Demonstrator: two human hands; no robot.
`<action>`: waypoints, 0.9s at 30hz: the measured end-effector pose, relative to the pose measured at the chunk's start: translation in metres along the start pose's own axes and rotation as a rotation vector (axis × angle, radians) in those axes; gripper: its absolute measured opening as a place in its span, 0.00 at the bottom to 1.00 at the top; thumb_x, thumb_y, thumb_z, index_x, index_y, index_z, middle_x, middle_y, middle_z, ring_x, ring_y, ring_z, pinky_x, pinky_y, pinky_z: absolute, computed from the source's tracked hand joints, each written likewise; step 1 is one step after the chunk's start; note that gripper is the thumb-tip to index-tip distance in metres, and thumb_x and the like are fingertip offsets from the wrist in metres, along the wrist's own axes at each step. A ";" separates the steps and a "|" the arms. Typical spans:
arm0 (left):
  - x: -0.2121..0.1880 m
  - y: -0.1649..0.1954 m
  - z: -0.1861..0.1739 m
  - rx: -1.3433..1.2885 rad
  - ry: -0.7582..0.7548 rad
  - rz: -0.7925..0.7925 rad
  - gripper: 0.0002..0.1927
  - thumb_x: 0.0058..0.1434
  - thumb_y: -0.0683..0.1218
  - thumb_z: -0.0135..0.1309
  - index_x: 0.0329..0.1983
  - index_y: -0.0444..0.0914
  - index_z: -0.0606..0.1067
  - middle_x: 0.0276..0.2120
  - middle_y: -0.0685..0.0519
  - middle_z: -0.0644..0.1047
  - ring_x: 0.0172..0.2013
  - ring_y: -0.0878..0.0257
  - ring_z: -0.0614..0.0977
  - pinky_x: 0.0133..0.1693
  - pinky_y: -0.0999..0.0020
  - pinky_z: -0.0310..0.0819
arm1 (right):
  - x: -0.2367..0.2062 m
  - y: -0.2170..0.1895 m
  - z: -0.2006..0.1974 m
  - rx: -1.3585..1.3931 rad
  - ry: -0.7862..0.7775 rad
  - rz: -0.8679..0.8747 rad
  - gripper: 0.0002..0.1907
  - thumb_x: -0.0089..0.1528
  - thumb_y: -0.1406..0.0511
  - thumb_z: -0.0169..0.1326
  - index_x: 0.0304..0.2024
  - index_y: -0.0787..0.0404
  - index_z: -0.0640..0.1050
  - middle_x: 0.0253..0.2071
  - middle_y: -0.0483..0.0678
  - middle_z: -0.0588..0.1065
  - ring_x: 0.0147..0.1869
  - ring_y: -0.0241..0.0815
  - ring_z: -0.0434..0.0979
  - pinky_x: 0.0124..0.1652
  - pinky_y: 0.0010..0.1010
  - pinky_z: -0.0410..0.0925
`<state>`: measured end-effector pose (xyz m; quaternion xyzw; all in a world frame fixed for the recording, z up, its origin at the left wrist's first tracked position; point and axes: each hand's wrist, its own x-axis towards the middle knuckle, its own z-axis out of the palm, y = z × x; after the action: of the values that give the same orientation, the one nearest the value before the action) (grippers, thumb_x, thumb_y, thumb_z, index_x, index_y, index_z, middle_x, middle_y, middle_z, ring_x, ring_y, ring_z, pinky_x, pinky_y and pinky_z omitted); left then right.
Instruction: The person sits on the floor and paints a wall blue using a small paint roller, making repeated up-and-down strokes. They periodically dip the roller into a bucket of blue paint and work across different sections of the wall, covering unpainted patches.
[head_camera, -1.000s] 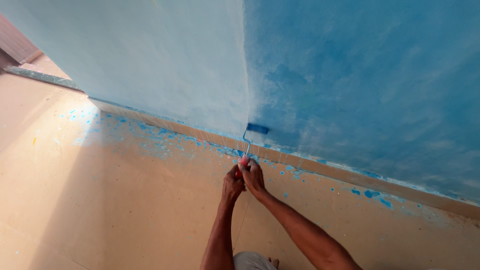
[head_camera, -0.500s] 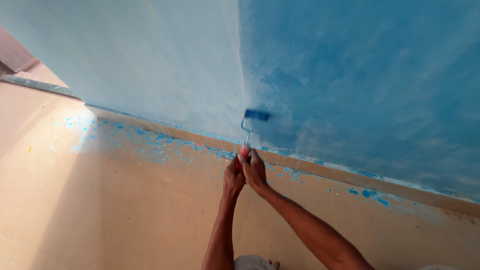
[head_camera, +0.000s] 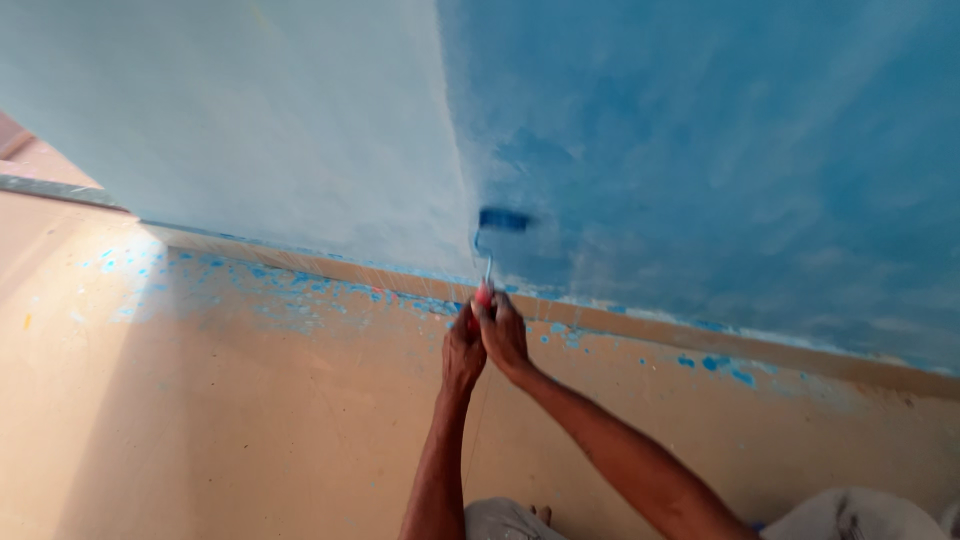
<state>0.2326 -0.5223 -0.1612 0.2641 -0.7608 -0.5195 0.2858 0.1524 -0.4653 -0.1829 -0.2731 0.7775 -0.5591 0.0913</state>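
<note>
A small paint roller (head_camera: 503, 220) with a blue sleeve, a metal stem and a red handle is pressed against the blue surface (head_camera: 700, 150) overhead. My left hand (head_camera: 463, 353) and my right hand (head_camera: 503, 335) are clasped together around the red handle (head_camera: 483, 295), just below the tan border strip (head_camera: 640, 325). The roller head sits at the boundary between the darker blue area on the right and the paler, whitish blue area (head_camera: 250, 120) on the left. Both forearms reach up from the bottom of the view.
The tan wall (head_camera: 200, 420) below the border carries blue paint splatters (head_camera: 300, 290). Light cloth (head_camera: 500, 520) shows at the bottom edge, more at the lower right (head_camera: 860, 515). A dark strip (head_camera: 40, 188) runs at the far left.
The roller has travelled farther up onto the blue surface, and my hands have followed it toward the border strip. The view has shifted slightly.
</note>
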 end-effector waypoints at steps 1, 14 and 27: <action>0.004 0.002 0.005 0.008 -0.006 -0.012 0.25 0.64 0.52 0.50 0.64 0.42 0.70 0.42 0.41 0.82 0.44 0.47 0.84 0.42 0.53 0.76 | 0.010 -0.004 -0.009 0.025 0.016 -0.008 0.20 0.66 0.53 0.52 0.50 0.62 0.75 0.39 0.57 0.80 0.44 0.58 0.82 0.43 0.44 0.71; 0.000 0.010 0.027 0.015 -0.024 0.090 0.23 0.67 0.50 0.49 0.64 0.41 0.70 0.43 0.39 0.82 0.45 0.44 0.84 0.42 0.52 0.76 | 0.007 -0.004 -0.038 -0.007 0.026 0.025 0.21 0.64 0.54 0.55 0.50 0.62 0.74 0.39 0.55 0.80 0.44 0.55 0.82 0.43 0.43 0.71; -0.022 0.023 0.071 -0.182 -0.105 0.021 0.21 0.69 0.52 0.50 0.58 0.35 0.71 0.32 0.45 0.82 0.25 0.59 0.82 0.24 0.67 0.74 | 0.002 0.011 -0.090 -0.177 -0.062 0.069 0.22 0.63 0.51 0.54 0.51 0.60 0.74 0.40 0.58 0.80 0.45 0.58 0.81 0.44 0.46 0.71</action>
<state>0.1956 -0.4540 -0.1642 0.2012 -0.7272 -0.5965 0.2737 0.1073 -0.3901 -0.1605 -0.2703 0.8297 -0.4759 0.1098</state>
